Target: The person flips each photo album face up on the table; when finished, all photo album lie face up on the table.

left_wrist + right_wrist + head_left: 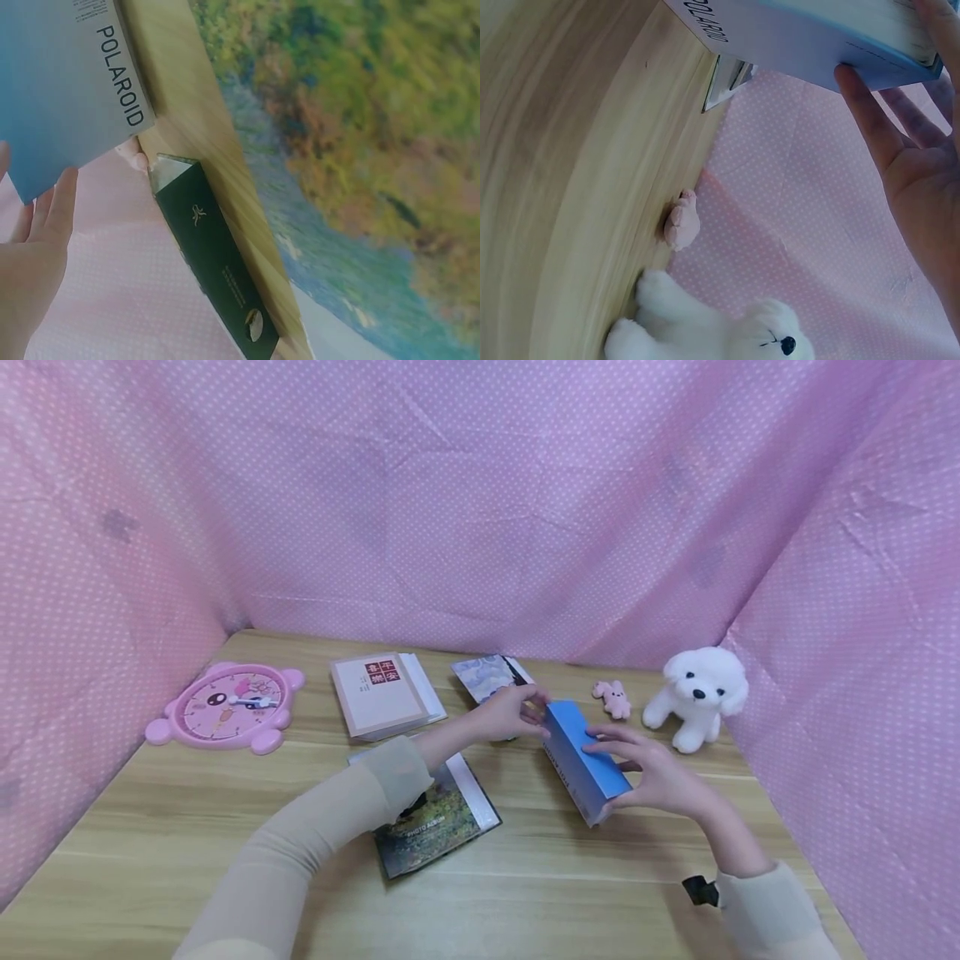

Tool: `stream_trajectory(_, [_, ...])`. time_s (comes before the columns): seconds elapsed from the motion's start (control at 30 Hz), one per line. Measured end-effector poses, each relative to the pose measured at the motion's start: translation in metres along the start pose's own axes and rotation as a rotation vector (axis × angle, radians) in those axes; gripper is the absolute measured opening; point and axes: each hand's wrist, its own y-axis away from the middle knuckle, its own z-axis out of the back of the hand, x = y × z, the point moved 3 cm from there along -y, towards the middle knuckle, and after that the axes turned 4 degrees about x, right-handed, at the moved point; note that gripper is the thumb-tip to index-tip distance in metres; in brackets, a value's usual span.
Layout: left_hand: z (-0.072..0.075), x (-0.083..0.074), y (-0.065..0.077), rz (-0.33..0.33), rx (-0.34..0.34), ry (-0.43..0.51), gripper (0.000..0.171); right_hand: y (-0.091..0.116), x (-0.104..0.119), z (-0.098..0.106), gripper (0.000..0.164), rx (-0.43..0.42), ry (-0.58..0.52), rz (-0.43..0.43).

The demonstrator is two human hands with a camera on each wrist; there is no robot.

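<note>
A blue photo album (587, 752) with POLAROID lettering stands on its edge at the right of centre, angled across the table. My left hand (512, 712) holds its far end, fingertips at the corner; the left wrist view shows those fingers (60, 202) against the album's edge. At the near end, my right hand (660, 774) grips the album with thumb and fingers spread around it. Page edges (885, 22) show in the right wrist view. Below my left forearm lies a second photo album (435, 827) with a painted-garden cover, partly hidden by the sleeve.
A cream album (367, 697) with red characters and a swirl-painted album (483, 675) lie at the back. To the left is a pink bear-shaped clock (228, 706). A small pink plush (615, 700) and a white toy dog (697, 697) sit at the right, before the dotted curtain (465, 510).
</note>
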Motion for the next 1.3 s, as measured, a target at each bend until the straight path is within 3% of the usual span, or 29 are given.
stream_trajectory(0.23, [0.001, 0.003, 0.005, -0.009, 0.022, 0.013, 0.051, -0.001, -0.002, -0.007, 0.073, 0.006, -0.030, 0.005])
stream_trajectory(0.43, [0.002, 0.006, 0.008, -0.005, 0.026, 0.012, 0.051, -0.005, 0.010, -0.008, 0.070, 0.016, -0.051, 0.021])
stream_trajectory(0.67, [0.004, 0.008, 0.015, -0.022, 0.063, -0.006, 0.056, -0.005, -0.005, -0.014, 0.074, 0.050, -0.076, -0.002])
stream_trajectory(0.97, [0.003, 0.014, 0.028, -0.013, 0.119, 0.037, 0.059, -0.009, -0.005, -0.025, 0.075, 0.070, -0.122, 0.070])
stream_trajectory(1.3, [0.001, 0.016, 0.042, 0.013, 0.157, -0.007, 0.062, -0.012, -0.005, -0.037, 0.075, 0.087, -0.118, 0.127])
